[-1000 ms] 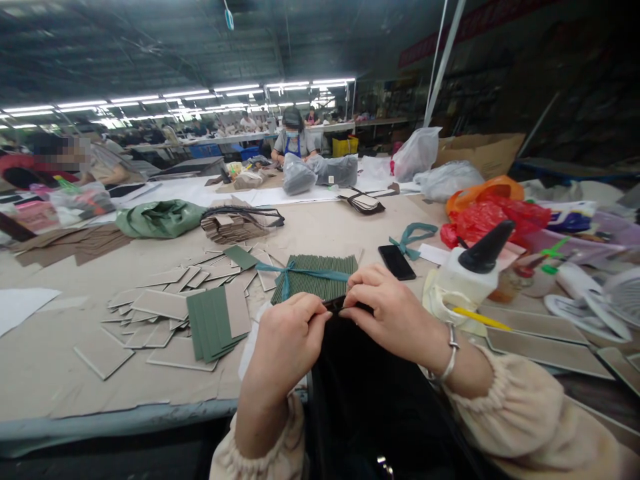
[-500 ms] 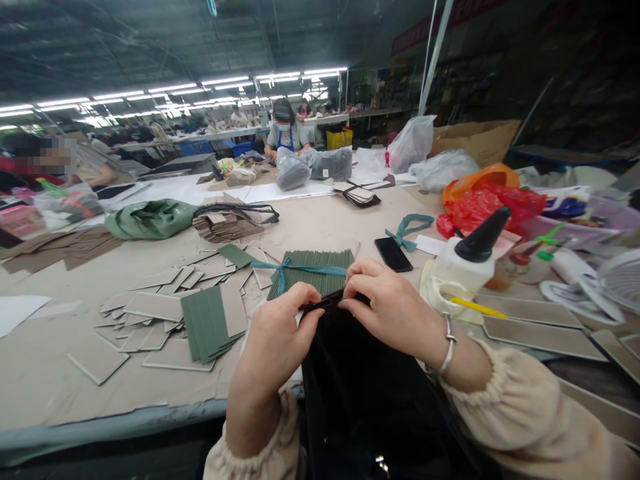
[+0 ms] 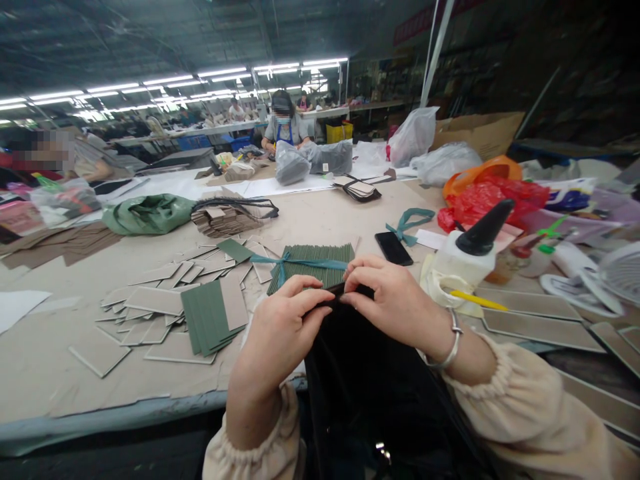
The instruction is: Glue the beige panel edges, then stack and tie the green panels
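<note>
My left hand (image 3: 285, 327) and my right hand (image 3: 393, 300) meet in front of me at the table's near edge. Between thumb and fingers, each pinches a dark, thin-edged piece (image 3: 339, 291), whose exact kind I cannot make out. Black material (image 3: 370, 387) hangs below the hands; whether it joins the held piece is unclear. Just beyond the fingers stands a bundle of green cards (image 3: 320, 259), tied with a teal strip (image 3: 313, 264). Left of the hands, several green panels (image 3: 207, 320) lie fanned over a loose pile of beige panels (image 3: 155, 300).
A black phone (image 3: 393, 249) lies beyond my right hand. To the right stand a white glue bottle (image 3: 467, 257) with a black nozzle, a yellow pen (image 3: 479, 300) and long beige panels (image 3: 543, 331). A green bag (image 3: 147, 213) lies at left. A co-worker (image 3: 285, 127) sits across the table.
My left fingers have slid a little right along the dark piece, closer to my right hand. Both hands still pinch it. The view has shifted slightly.
</note>
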`<state>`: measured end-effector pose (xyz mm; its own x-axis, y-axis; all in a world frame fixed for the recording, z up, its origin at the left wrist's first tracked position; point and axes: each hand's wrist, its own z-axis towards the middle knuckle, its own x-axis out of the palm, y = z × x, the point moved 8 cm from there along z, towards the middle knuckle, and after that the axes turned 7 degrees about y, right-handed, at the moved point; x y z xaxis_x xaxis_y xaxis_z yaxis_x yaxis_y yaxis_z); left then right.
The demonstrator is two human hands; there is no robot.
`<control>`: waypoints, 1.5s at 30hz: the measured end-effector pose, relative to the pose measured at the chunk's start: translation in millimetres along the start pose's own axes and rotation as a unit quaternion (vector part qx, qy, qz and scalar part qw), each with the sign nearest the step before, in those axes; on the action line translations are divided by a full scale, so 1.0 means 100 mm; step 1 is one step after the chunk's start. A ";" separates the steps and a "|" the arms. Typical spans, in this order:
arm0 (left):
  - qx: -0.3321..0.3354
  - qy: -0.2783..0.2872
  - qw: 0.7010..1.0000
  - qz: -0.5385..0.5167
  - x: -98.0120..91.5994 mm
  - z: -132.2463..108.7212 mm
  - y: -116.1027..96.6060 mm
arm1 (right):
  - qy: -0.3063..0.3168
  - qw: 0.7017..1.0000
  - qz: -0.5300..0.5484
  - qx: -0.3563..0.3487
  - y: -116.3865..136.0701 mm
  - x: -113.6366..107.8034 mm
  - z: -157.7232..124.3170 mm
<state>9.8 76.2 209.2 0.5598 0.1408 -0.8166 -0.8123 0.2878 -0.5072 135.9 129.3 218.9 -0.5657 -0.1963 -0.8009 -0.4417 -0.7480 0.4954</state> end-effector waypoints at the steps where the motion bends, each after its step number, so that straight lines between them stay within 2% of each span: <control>1: 0.001 -0.002 1.000 -0.004 0.00 0.01 0.00 | -0.001 1.000 0.002 0.000 0.00 0.00 0.00; 10: -0.014 -0.053 0.998 -0.044 -0.03 0.05 0.13 | -0.049 0.997 0.041 0.036 -0.08 -0.03 0.01; 14: -0.016 -0.066 0.997 -0.034 -0.04 0.05 0.16 | -0.039 0.994 0.076 0.066 -0.16 0.00 0.00; 20: -0.014 -0.082 0.996 -0.014 -0.05 0.06 0.14 | -0.008 0.993 0.029 0.114 -0.25 -0.01 -0.03; 32: 0.007 -0.084 0.994 -0.066 -0.04 0.08 0.14 | 0.022 0.994 -0.079 0.077 -0.13 -0.02 0.00; 45: -0.019 -0.102 0.992 -0.070 -0.02 0.07 0.17 | 0.016 0.992 -0.091 0.083 -0.14 -0.02 0.03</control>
<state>-4.1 87.7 204.4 0.6853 0.2924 -0.6670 -0.7282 0.2822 -0.6245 141.5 141.8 214.8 -0.4451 -0.0888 -0.8910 -0.6452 -0.6582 0.3879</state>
